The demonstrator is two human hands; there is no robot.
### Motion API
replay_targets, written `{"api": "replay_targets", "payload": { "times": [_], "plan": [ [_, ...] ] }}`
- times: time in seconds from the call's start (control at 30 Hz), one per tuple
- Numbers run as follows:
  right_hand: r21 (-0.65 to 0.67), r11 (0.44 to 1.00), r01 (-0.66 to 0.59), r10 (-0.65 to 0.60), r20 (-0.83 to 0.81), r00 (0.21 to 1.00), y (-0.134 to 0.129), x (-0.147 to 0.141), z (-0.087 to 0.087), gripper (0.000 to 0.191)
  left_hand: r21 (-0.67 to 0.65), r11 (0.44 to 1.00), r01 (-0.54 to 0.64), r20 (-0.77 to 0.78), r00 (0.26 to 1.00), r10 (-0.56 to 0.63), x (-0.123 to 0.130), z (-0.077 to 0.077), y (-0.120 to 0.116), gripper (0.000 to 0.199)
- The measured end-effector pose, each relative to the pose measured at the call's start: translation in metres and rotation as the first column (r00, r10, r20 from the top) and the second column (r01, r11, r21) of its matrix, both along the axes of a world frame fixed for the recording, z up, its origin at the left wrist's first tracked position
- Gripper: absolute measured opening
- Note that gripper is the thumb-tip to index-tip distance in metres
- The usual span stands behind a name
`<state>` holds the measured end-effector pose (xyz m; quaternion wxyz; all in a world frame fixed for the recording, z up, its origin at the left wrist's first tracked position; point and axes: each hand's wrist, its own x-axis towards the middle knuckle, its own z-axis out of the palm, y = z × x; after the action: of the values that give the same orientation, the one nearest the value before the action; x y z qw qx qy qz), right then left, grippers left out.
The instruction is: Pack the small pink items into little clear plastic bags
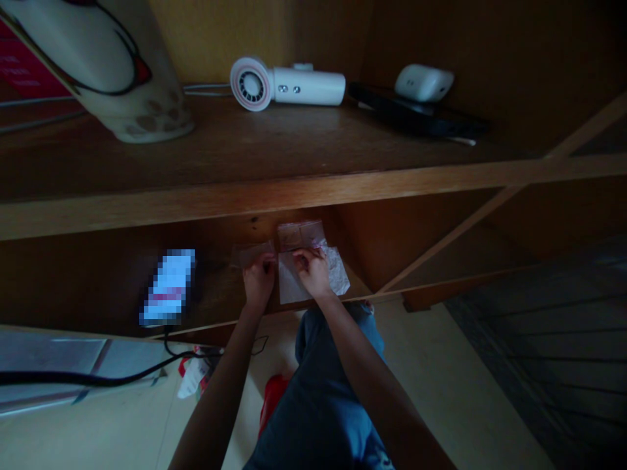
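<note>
My left hand (pixel 259 277) rests on the lower shelf by a thin clear bag (pixel 241 255), its fingers curled together; what they pinch, if anything, is too small to tell. Over a white sheet of paper (pixel 290 282) is my right hand (pixel 312 269), closed, with its fingertips near the sheet's upper part; anything between them cannot be made out. Behind it lies a clear packet with pinkish edges (pixel 300 235). Crumpled silvery wrapping (pixel 337 271) sits just right of my right hand.
A phone with a blurred screen (pixel 169 287) lies left on the lower shelf, a black cable (pixel 98 379) below it. The upper shelf (pixel 274 147) holds a large cup (pixel 142 98), a white handheld fan (pixel 308 86), and a white case (pixel 424 83) on a dark object.
</note>
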<state>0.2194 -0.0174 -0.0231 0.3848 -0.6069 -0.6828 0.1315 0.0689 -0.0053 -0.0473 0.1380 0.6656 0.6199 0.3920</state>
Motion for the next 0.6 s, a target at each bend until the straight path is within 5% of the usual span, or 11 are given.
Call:
{"api": "replay_targets", "payload": {
  "times": [0.2,0.43,0.6],
  "plan": [
    [-0.010,1.000,0.028,-0.027,0.008,1.000,-0.0013,0.0009,0.0030,0.021,0.036,0.998,-0.049,-0.037,0.998,0.051,0.0003,0.0053,-0.0010,0.018],
    [0.009,0.999,0.033,-0.032,-0.055,0.998,0.0001,0.0043,0.0003,0.020,0.036,0.993,-0.109,-0.191,0.975,0.113,0.0040,0.0059,-0.0027,0.047],
    [0.003,0.999,0.051,-0.050,-0.091,0.995,0.0014,0.0089,-0.0002,0.021,0.020,0.994,-0.109,-0.192,0.975,0.110,0.0034,0.0029,-0.0025,0.041]
  ]
}}
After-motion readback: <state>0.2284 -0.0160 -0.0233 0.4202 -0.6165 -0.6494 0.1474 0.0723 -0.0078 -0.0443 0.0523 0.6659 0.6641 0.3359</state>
